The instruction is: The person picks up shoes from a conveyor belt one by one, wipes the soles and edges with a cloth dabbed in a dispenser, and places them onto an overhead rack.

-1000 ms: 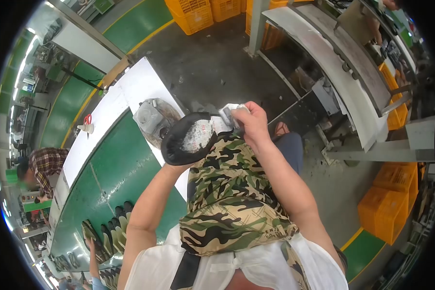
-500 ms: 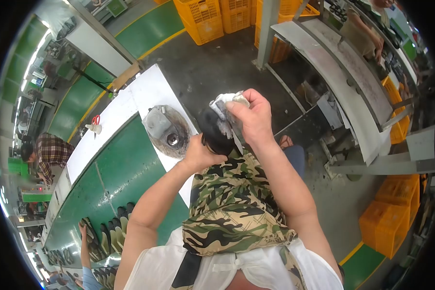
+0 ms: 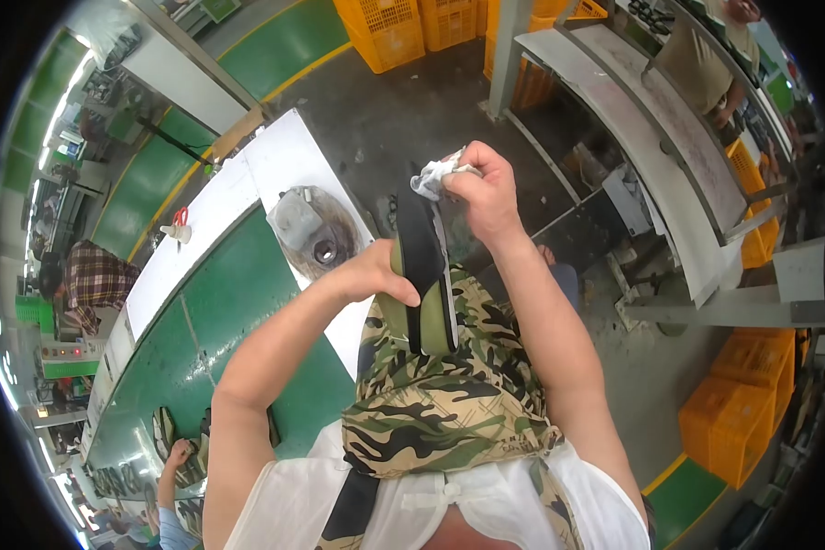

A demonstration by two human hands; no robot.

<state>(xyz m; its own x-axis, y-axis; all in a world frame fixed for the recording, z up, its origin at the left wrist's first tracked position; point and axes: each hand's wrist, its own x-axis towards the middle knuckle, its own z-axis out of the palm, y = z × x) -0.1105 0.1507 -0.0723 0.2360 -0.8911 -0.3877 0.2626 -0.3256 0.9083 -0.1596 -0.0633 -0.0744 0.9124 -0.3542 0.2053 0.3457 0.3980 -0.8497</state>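
Observation:
A black and olive-green shoe [image 3: 422, 247] is held lengthwise above my camouflage apron [image 3: 440, 412], its far end pointing away from me. My left hand [image 3: 380, 273] is closed around its left side, with the thumb across the middle. Between the thumb and fingers of my right hand [image 3: 488, 194], a crumpled white cloth [image 3: 434, 178] is pinched. The cloth is at the shoe's far end; whether it touches there I cannot tell. To the left, a grey container with a dark round opening [image 3: 301, 225] sits on a stained patch of the white board.
Red-handled scissors [image 3: 181, 218] stand on the white tabletop beside the green conveyor belt [image 3: 220, 312]. Several shoes [image 3: 165, 431] lie near a co-worker's hand [image 3: 181, 451]. Orange crates [image 3: 738, 412] and a metal-framed rack [image 3: 605, 119] are on the right.
The shoe has been turned in my left hand, so its green and black length now shows. The right hand with the cloth has shifted slightly right. The co-worker's hand has moved among the shoes.

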